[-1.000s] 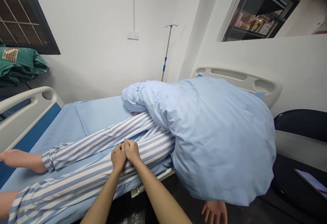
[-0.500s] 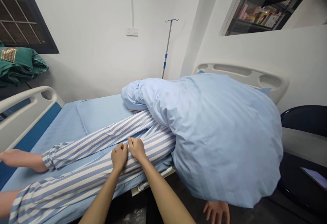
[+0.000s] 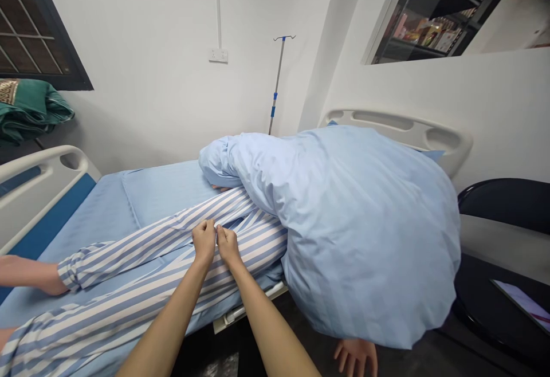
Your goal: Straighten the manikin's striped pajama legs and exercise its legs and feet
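Note:
My left hand (image 3: 204, 240) and my right hand (image 3: 227, 245) are both closed, thumbs close together, just over blue-and-white striped trousers (image 3: 150, 285). Whether a small piece of fabric or cord is pinched between the fingers, I cannot make out. The trousers are on the legs of a figure lying on the bed; whether a person or a manikin, I cannot tell. A light-blue quilt (image 3: 365, 222) covers the figure's upper body and head. From under it a hand (image 3: 356, 355) hangs at the near side, and some fingers (image 3: 221, 188) show at the far side.
The bed has a light-blue sheet (image 3: 167, 182), a footboard (image 3: 71, 162) at left and a headboard (image 3: 447, 136) at right. An IV pole (image 3: 277, 79) stands behind it. A dark chair (image 3: 507, 297) with a phone-like tablet (image 3: 522, 302) is at right. Folded green cloth (image 3: 38, 110) lies at left.
My left hand has risen a little and turned, so its thumb side now meets my right hand. Both hands stay closed. The view has shifted slightly to the right.

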Demonstrator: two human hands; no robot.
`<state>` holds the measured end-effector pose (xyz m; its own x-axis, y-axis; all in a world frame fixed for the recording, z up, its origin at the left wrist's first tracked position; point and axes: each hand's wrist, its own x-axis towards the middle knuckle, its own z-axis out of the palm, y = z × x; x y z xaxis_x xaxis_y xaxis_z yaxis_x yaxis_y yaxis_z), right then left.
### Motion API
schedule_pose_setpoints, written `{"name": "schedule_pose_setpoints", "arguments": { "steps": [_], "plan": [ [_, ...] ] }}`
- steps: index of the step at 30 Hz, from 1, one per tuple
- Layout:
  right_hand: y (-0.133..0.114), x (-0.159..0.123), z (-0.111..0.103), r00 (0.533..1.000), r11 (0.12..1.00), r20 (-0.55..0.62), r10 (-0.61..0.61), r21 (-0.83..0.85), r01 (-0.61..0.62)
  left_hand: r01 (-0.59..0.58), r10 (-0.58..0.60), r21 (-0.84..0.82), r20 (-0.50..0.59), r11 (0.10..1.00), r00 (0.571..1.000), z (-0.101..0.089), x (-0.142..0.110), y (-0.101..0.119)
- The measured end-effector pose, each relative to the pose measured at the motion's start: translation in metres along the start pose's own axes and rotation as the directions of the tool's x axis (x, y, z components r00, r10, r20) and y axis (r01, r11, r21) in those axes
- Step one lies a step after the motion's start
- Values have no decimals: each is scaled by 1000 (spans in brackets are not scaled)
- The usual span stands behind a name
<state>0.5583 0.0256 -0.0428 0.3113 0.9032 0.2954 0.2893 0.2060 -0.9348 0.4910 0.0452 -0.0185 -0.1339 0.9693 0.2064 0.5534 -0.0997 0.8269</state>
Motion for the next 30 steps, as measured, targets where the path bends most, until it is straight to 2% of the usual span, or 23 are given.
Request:
{"name": "schedule_pose_setpoints", "arguments": {
  "steps": [6,11,18,22,26,30],
  "plan": [
    [0,-2,1,999,1000,-49,14,-9,-14,37,-40,103,25,994,999,13,-18,-24],
    [3,-3,2,999,996,-46,9,-85,-13,44,-54,187,47,981,997,14,-19,-26],
    [-10,14,-9,992,913,110,55,-408,-6,99,-119,264,60,959,991,10,-21,-17],
    [-22,27,-26,987,893,161,12,-445,62,106,-134,289,79,951,988,12,-24,-13],
    [-10,26,-38,990,852,140,-35,-513,103,116,-143,298,73,947,987,16,-25,-14],
    [7,16,-38,994,780,103,-24,-620,83,110,-138,277,83,955,987,19,-26,-15]
  ]
}}
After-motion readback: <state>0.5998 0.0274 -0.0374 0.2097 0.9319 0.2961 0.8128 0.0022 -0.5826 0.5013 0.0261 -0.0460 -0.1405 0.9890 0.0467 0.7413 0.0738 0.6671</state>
